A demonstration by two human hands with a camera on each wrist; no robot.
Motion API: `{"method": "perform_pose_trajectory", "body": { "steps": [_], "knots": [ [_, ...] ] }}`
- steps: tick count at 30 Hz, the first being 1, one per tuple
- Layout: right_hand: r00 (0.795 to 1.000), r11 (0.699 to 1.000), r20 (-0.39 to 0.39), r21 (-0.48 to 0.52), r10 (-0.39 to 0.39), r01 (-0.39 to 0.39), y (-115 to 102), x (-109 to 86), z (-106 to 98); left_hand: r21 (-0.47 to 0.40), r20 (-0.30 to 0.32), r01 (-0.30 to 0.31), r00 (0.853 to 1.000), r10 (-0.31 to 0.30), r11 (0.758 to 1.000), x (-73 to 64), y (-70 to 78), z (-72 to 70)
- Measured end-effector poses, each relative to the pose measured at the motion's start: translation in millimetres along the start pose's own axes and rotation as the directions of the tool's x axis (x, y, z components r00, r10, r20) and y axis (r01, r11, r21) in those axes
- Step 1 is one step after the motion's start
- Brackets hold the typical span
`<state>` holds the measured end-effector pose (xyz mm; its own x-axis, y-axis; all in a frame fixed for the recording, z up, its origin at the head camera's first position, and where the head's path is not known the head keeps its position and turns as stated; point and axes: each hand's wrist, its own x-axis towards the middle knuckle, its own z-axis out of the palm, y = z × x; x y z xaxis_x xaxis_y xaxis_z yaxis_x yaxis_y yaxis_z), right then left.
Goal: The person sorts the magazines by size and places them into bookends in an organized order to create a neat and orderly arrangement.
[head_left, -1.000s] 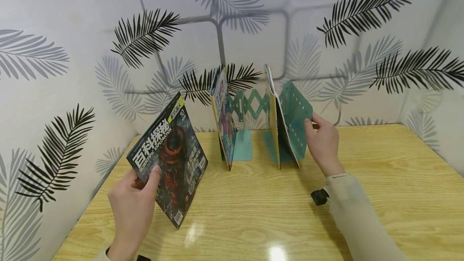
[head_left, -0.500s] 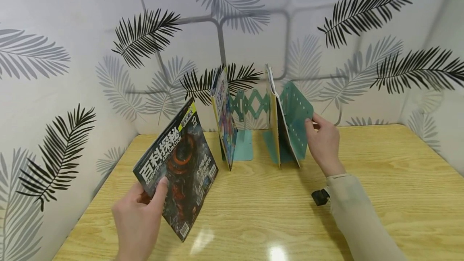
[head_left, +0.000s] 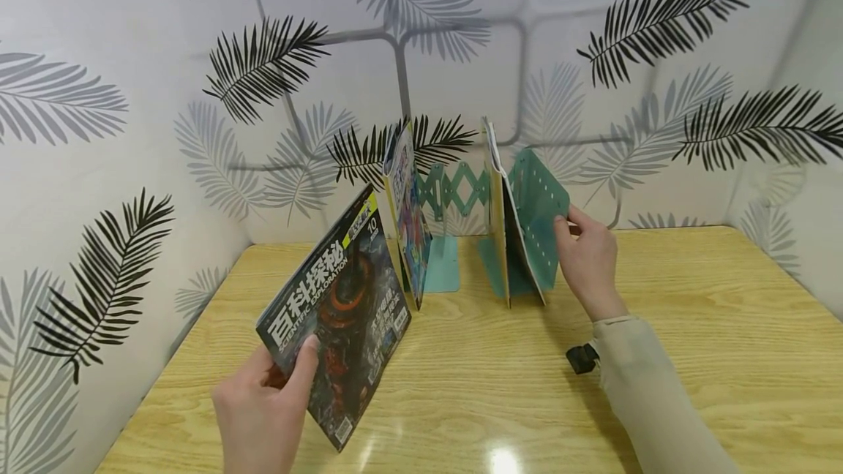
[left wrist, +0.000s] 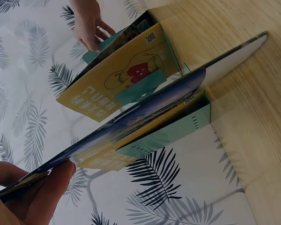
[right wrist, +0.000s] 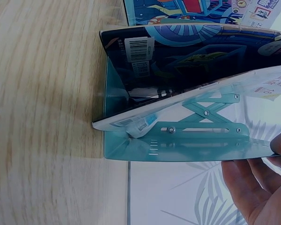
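My left hand (head_left: 263, 401) holds a dark magazine (head_left: 356, 320) by its left edge, thumb across the cover and fingers behind. The magazine is tilted above the table, its front cover towards me. Across from it, my right hand (head_left: 589, 262) pinches the outer edge of the right end plate of a teal expanding bookend (head_left: 541, 203). A colourful book (head_left: 408, 229) stands against the bookend's left end. Two thin books or magazines (head_left: 498, 218) lean apart at the bottom near the right plate. In the left wrist view, one shows a yellow cover (left wrist: 126, 77).
The wooden table (head_left: 474, 386) runs up to a wall (head_left: 461, 79) covered in leaf-patterned sheeting. Between the standing books, the bookend's criss-cross lattice (head_left: 454, 189) and a flat base plate (head_left: 443, 265) show. A small black device (head_left: 581, 358) sits at the right wrist.
My left hand has carried the magazine to the right and slightly down, closer to the colourful book. My right hand and the bookend stay where they were.
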<state>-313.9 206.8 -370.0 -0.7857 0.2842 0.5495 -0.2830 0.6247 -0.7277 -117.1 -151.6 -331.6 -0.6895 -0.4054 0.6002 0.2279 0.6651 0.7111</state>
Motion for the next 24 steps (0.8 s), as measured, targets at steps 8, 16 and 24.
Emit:
{"method": "perform_pose_trajectory", "body": {
  "steps": [8,16,24],
  "knots": [
    [1.000,1.000,0.006,-0.002,0.008,-0.008,0,0.3,-1,-0.031,0.021,-0.045,0.999,0.046,0.998,-4.4,3.9,4.3],
    [1.000,1.000,0.002,0.001,0.010,-0.010,0,-0.8,0,-0.067,0.056,-0.068,0.996,0.071,0.995,-4.1,4.9,11.6],
    [1.000,1.000,-0.004,-0.003,0.006,-0.006,0,-0.2,0,-0.109,0.068,-0.217,0.972,0.225,0.970,2.3,0.8,23.8]
  ]
}}
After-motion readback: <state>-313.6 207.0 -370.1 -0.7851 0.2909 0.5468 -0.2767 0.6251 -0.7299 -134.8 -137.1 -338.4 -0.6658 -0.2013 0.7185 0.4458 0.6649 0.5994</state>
